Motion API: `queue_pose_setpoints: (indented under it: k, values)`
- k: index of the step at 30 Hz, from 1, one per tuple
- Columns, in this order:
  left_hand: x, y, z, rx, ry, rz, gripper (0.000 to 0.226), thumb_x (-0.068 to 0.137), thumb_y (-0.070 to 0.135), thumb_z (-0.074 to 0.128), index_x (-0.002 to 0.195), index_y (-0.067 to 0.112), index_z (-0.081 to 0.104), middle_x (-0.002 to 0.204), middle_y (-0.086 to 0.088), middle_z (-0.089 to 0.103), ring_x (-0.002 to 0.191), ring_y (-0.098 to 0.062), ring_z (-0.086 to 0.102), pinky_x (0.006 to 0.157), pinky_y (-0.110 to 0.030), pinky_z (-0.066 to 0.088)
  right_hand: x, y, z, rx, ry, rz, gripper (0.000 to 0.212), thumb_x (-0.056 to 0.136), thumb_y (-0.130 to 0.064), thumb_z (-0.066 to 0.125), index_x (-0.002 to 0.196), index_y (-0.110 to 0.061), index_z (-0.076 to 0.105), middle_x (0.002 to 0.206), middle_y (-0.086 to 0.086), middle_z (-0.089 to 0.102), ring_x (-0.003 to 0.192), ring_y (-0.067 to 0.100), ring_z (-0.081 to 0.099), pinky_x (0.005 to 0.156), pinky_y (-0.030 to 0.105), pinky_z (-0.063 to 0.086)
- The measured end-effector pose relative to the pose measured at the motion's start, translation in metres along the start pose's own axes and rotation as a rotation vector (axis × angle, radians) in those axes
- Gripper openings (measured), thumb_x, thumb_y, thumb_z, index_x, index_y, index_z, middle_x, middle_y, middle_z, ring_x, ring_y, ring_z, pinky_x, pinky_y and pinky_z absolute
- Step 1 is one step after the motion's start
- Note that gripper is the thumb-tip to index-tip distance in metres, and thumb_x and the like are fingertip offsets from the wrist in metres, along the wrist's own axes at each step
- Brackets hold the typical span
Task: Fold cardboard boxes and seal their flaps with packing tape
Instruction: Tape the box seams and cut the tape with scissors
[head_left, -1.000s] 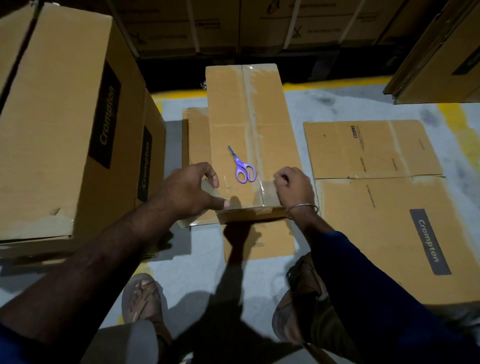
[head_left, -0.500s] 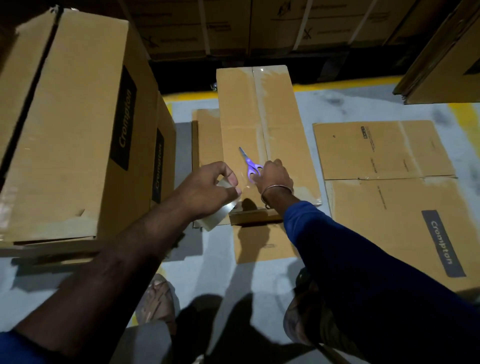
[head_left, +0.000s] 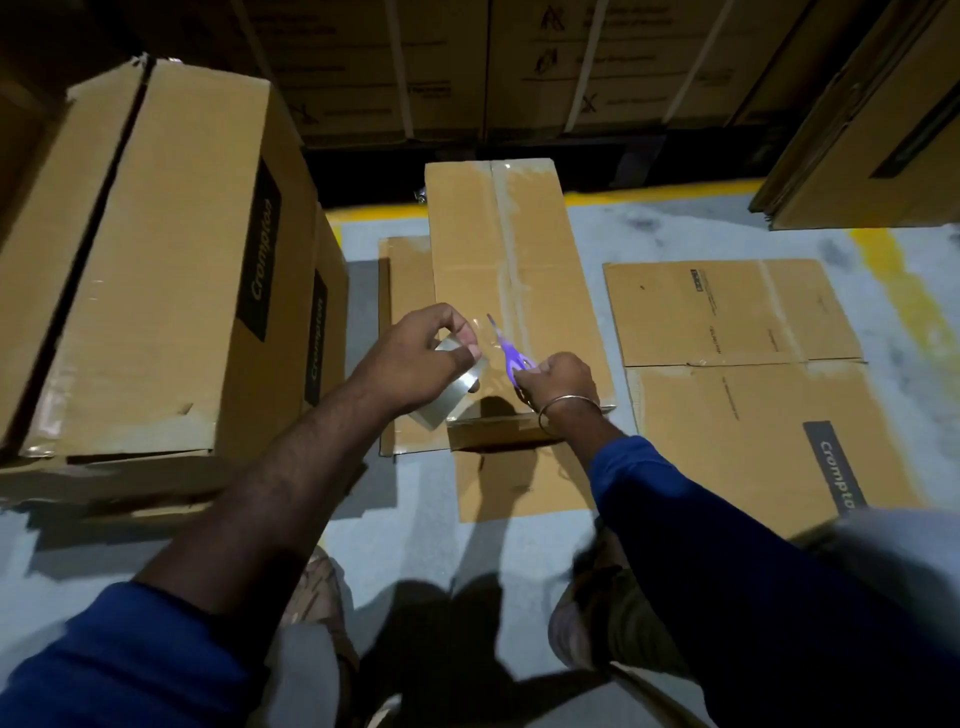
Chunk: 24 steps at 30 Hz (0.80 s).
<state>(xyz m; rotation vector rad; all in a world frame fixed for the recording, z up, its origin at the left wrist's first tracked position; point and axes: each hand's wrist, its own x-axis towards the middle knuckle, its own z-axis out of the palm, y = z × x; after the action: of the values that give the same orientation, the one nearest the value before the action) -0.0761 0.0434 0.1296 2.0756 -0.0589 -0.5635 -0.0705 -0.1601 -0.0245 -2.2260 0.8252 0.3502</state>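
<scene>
Left hand (head_left: 415, 353) raised, fingers curled in a pinching grip, right hand (head_left: 561, 379) fisted, both forearms extended forward

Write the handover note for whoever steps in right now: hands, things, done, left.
Left hand grips the clear packing tape roll, a strip drawn out toward the right.
Right hand holds the purple-handled scissors, blades at that strip.
Both are above the near end of the long brown cardboard box on the floor.
Done: centre seam taped along the top.
Left: probably cut the strip, press it down, then fold the flat brown cardboard sheets.
</scene>
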Motion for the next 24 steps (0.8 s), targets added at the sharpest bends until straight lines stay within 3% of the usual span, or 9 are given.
queue_pose_setpoints:
  k: [4, 7, 8, 10, 13, 16, 19, 22, 24]
  values:
    - [-0.031, 0.021, -0.003, -0.065, -0.016, 0.051, 0.004, 0.1, 0.026, 0.066, 0.096, 0.025, 0.065, 0.087, -0.006, 0.078, 0.076, -0.027, 0.073, 0.072, -0.042, 0.057, -0.038, 0.005, -0.013, 0.186, -0.002, 0.01, 0.037, 0.068, -0.041, 0.081, 0.07, -0.009, 0.063, 0.071, 0.007, 0.067, 0.069, 0.029, 0.066, 0.06, 0.034, 0.05]
    - [-0.062, 0.036, -0.013, -0.098, 0.007, 0.148, 0.009, 0.102, 0.016, 0.064, 0.104, 0.008, 0.062, 0.084, -0.001, 0.073, 0.06, -0.01, 0.07, 0.059, -0.021, 0.051, -0.072, -0.009, -0.029, 0.256, 0.015, -0.071, 0.038, 0.071, -0.033, 0.086, 0.058, -0.012, 0.057, 0.057, 0.003, 0.052, 0.059, 0.026, 0.052, 0.055, 0.032, 0.037]
    - [-0.074, 0.041, -0.017, -0.119, 0.037, 0.173, 0.008, 0.102, 0.014, 0.064, 0.103, 0.006, 0.061, 0.084, -0.001, 0.072, 0.059, -0.008, 0.07, 0.057, -0.02, 0.051, -0.085, -0.014, -0.038, 0.283, 0.015, -0.093, 0.039, 0.072, -0.031, 0.086, 0.056, -0.014, 0.055, 0.055, 0.0, 0.049, 0.057, 0.025, 0.049, 0.054, 0.031, 0.034]
    - [-0.101, 0.045, -0.023, -0.202, 0.092, 0.195, 0.005, 0.101, 0.014, 0.066, 0.101, 0.012, 0.062, 0.088, -0.009, 0.075, 0.066, -0.021, 0.074, 0.063, -0.035, 0.06, -0.112, -0.027, -0.057, 0.295, 0.011, -0.148, 0.04, 0.073, -0.028, 0.086, 0.055, -0.015, 0.053, 0.054, -0.002, 0.045, 0.053, 0.02, 0.043, 0.05, 0.028, 0.028]
    - [-0.154, 0.044, -0.034, -0.197, 0.205, 0.274, 0.006, 0.097, 0.028, 0.068, 0.098, 0.025, 0.063, 0.092, -0.011, 0.075, 0.075, -0.035, 0.076, 0.071, -0.06, 0.062, -0.152, -0.047, -0.079, 0.148, -0.062, -0.298, 0.036, 0.071, -0.03, 0.084, 0.056, -0.013, 0.056, 0.056, 0.001, 0.049, 0.054, 0.022, 0.045, 0.051, 0.028, 0.031]
    - [-0.213, 0.049, -0.055, -0.15, 0.33, 0.339, 0.012, 0.095, 0.036, 0.067, 0.1, 0.026, 0.064, 0.092, -0.005, 0.074, 0.077, -0.035, 0.074, 0.064, -0.056, 0.061, -0.198, -0.078, -0.094, 0.031, -0.091, -0.458, 0.038, 0.073, -0.034, 0.081, 0.052, -0.015, 0.055, 0.052, -0.002, 0.048, 0.051, 0.02, 0.046, 0.049, 0.026, 0.028]
    - [-0.276, 0.053, -0.085, -0.115, 0.429, 0.349, 0.013, 0.097, 0.027, 0.069, 0.099, 0.015, 0.064, 0.088, -0.006, 0.071, 0.072, -0.035, 0.07, 0.053, -0.042, 0.055, -0.249, -0.113, -0.101, -0.048, -0.092, -0.652, 0.032, 0.076, -0.036, 0.077, 0.057, -0.013, 0.066, 0.054, 0.001, 0.057, 0.054, 0.023, 0.055, 0.05, 0.028, 0.033]
    - [-0.347, 0.051, -0.116, -0.151, 0.461, 0.265, 0.014, 0.099, 0.019, 0.07, 0.099, 0.007, 0.063, 0.091, -0.023, 0.069, 0.072, -0.047, 0.067, 0.056, -0.061, 0.059, -0.308, -0.15, -0.101, -0.112, -0.114, -0.844, 0.025, 0.075, -0.035, 0.078, 0.058, -0.019, 0.07, 0.056, -0.004, 0.06, 0.057, 0.017, 0.059, 0.051, 0.027, 0.036]
    - [-0.394, 0.042, -0.134, -0.179, 0.473, 0.174, 0.009, 0.096, 0.018, 0.07, 0.097, 0.009, 0.066, 0.092, -0.019, 0.072, 0.075, -0.038, 0.072, 0.059, -0.055, 0.063, -0.353, -0.171, -0.091, -0.164, -0.146, -0.989, 0.025, 0.073, -0.041, 0.077, 0.062, -0.02, 0.071, 0.063, -0.003, 0.065, 0.063, 0.02, 0.062, 0.052, 0.03, 0.043]
